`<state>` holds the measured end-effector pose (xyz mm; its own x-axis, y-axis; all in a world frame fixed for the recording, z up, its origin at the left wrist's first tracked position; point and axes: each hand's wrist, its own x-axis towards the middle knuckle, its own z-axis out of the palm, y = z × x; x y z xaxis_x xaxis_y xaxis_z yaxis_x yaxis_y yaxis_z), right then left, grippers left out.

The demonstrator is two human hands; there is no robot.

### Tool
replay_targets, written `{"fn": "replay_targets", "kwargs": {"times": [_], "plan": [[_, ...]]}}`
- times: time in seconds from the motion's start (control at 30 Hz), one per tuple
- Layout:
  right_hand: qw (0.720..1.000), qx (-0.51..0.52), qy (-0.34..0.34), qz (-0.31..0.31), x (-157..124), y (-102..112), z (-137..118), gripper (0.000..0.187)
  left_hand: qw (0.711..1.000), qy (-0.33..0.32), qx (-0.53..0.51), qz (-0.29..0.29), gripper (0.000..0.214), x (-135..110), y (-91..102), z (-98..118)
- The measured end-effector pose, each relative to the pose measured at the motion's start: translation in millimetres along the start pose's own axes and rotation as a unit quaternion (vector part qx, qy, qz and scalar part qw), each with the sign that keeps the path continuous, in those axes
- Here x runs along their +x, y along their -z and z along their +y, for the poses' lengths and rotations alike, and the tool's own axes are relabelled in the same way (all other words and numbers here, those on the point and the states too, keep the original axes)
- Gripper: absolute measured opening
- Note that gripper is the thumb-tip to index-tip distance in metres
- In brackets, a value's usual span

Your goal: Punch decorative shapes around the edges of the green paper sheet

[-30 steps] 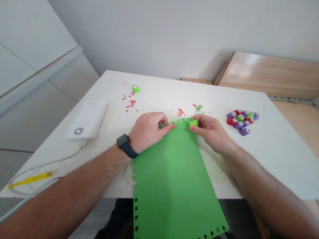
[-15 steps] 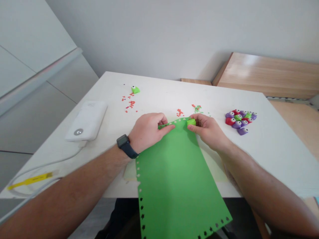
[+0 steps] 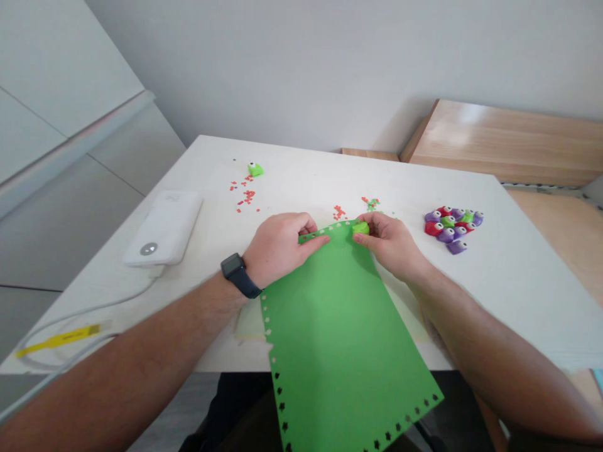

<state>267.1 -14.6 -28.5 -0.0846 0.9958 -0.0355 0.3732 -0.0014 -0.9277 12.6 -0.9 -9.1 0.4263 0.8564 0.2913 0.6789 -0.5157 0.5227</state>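
A green sheet of paper (image 3: 339,314) hangs from my hands over the table's front edge, with small cut-out shapes along its far, left and near edges. My left hand (image 3: 285,245) is closed on the far edge, the thumb on top and the fingers under it. At the far right corner my right hand (image 3: 389,242) grips a small lime-green craft punch (image 3: 360,228) between thumb and fingers. The punch sits on the paper's edge; its underside is hidden.
Several red, purple and green craft punches (image 3: 452,227) cluster at the right. Another green punch (image 3: 255,169) stands at the back left. Red confetti (image 3: 249,196) and red-green confetti (image 3: 372,204) lie beyond the paper. A white power bank (image 3: 164,229) with a cable (image 3: 117,302) lies left.
The hanging part of the paper has swung slightly to the right. Both hands keep nearly the same place and hold.
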Motion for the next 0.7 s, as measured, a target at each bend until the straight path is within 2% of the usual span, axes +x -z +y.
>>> {"fn": "replay_targets", "kwargs": {"times": [0.37,0.7], "plan": [[0.999,0.001,0.020,-0.026,-8,6,-5,0.035,1.000,-0.003,-0.010,-0.019,0.021,0,1.5,-1],[0.999,0.020,0.032,0.008,-11,13,-10,0.034,1.000,-0.004,-0.005,-0.014,0.022,0,1.5,-3]]}}
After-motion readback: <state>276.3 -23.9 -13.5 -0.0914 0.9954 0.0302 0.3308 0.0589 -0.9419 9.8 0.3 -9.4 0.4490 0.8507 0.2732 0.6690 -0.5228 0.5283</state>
